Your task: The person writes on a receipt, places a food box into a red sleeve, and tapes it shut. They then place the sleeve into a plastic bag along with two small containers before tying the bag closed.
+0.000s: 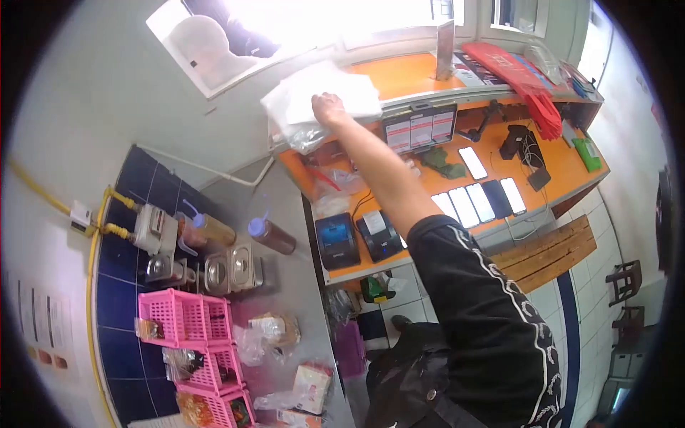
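Note:
My right arm, in a black sleeve, reaches forward to the raised shelf at the back of the orange counter. There my right hand (329, 109) rests on a stack of white plastic bags (349, 91), its fingers curled closed on the top of it. Clear plastic (305, 138) hangs out from under the stack's near edge. Just right of the stack stands a tablet (421, 128) with a lit screen. My left hand is out of view.
Several phones (481, 202) and two small printers (337, 241) sit on the orange counter. A steel worktop (289, 285) on the left carries pink baskets (187, 317), sauce bottles (272, 235) and steel containers (242, 267). A wooden bench (549, 253) stands at right.

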A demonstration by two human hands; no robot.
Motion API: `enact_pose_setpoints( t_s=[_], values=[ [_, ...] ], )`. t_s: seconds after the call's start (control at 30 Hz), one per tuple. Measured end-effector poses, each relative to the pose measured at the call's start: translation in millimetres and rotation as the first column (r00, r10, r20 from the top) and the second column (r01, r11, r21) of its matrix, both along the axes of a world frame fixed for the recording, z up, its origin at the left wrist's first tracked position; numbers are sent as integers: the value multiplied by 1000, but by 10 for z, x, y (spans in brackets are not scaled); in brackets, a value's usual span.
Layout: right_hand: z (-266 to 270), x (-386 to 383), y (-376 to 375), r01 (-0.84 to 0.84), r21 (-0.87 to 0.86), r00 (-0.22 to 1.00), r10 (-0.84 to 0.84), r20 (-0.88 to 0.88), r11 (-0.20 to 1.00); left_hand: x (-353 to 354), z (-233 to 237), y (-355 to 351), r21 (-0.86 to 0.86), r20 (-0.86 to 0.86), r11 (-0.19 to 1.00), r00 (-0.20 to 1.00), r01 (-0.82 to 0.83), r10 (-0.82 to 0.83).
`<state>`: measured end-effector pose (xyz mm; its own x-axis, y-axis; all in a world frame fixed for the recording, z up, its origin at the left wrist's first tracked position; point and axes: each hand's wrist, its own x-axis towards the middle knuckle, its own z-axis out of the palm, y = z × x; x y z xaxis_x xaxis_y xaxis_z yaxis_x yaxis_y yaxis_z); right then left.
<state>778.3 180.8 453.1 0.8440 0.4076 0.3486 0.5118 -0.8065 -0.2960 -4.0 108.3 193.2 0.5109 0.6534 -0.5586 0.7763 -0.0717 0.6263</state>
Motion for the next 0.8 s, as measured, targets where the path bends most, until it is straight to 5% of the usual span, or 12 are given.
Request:
enact_pose_setpoints(
  t_s=[0.2,0.33,0.4,0.5,0.6,0.8],
  values=[
    [-20,431,-21,-25,-41,991,19,-133,999,276,-56,138,-44,-2,999,1000,25,-25],
    [-140,728,-115,-16,86,980,32,-196,996,354,-105,183,-67,-18,997,1000,23,-24],
    [-187,519,-255,-124,425,989,147,-21,897,368,-135,192,-82,-22,997,1000,13,-15],
    [-162,231,-379,-166,247,986,165,24,955,360,-181,185,-99,-32,995,999,-13,10],
    [-173,125,-471,15,192,998,-3,-61,981,396,-212,170,-114,-38,993,999,-21,17],
    [-129,355,-495,53,150,995,-39,-93,987,467,-302,135,-132,-19,991,1000,-7,5]
  ],
)
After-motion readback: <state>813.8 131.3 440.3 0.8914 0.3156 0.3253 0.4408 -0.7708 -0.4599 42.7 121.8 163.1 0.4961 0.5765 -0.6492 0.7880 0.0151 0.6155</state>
